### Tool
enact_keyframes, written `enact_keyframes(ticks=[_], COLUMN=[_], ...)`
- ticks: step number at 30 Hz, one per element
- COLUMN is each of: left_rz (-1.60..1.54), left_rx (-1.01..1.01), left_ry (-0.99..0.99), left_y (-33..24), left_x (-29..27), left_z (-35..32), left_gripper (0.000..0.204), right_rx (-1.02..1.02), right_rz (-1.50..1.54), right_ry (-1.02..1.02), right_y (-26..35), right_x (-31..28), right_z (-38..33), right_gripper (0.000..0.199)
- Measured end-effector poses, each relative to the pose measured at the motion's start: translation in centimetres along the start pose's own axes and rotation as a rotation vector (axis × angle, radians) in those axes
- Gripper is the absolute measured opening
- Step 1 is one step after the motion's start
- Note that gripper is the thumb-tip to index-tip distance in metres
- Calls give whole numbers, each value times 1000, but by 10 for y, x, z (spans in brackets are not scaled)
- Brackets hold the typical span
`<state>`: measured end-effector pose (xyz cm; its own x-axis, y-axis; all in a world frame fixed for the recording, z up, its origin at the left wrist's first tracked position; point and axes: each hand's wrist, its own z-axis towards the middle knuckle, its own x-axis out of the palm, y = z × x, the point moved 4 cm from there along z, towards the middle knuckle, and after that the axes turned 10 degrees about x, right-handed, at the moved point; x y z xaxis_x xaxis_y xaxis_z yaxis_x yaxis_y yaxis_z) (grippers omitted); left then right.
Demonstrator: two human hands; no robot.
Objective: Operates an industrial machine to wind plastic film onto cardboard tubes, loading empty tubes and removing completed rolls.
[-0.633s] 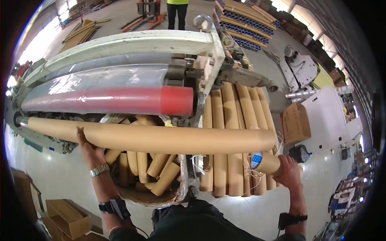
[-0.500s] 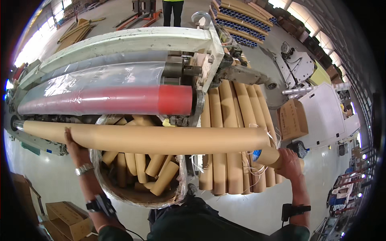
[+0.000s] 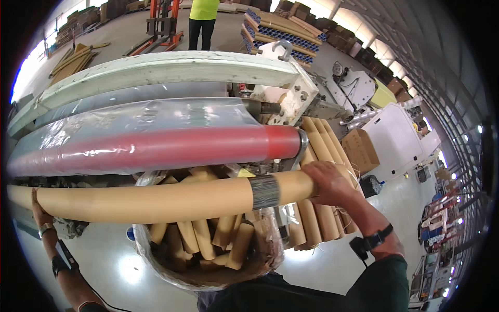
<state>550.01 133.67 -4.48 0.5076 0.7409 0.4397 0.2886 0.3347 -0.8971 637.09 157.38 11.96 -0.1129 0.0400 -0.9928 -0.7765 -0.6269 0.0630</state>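
A long brown cardboard tube lies crosswise in front of me. Beyond its right end shows a grey, ridged band of shaft, and a short cardboard tube sits to the right of that band. My right hand is closed around the short tube from above, hiding its outer end. At the far left, my left hand holds the long tube from the near side, with one digit up its face; the other fingers are partly hidden. A red roll under clear film runs just behind the tube.
Below the tube stands a plastic-lined round bin with several short tube pieces. Long cardboard tubes are stacked at right, near a cardboard box. A white machine beam crosses behind the roll. A person in a yellow-green top stands beyond.
My right hand has moved left with the short tube, which now lines up with the long tube; the grey band shows between them. My left hand has shifted left along the long tube. The view has turned.
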Motion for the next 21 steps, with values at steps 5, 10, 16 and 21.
enact_keyframes(ticks=[5,10,16,21], left_rz=[-76,-25,-30,-77], left_rx=[86,151,257,283], left_ry=[0,-30,-467,-436], left_y=[-76,-94,-112,-106], left_x=[-128,-146,-79,-85], left_z=[93,106,41,39], left_gripper=[28,24,39,68], right_rx=[-138,20,-48,-187], right_rz=[1,-76,-93,13], right_ry=[-42,168,-85,-77], right_y=[163,235,318,492], right_x=[25,31,35,71], right_z=[79,109,121,193], right_gripper=[77,74,92,94])
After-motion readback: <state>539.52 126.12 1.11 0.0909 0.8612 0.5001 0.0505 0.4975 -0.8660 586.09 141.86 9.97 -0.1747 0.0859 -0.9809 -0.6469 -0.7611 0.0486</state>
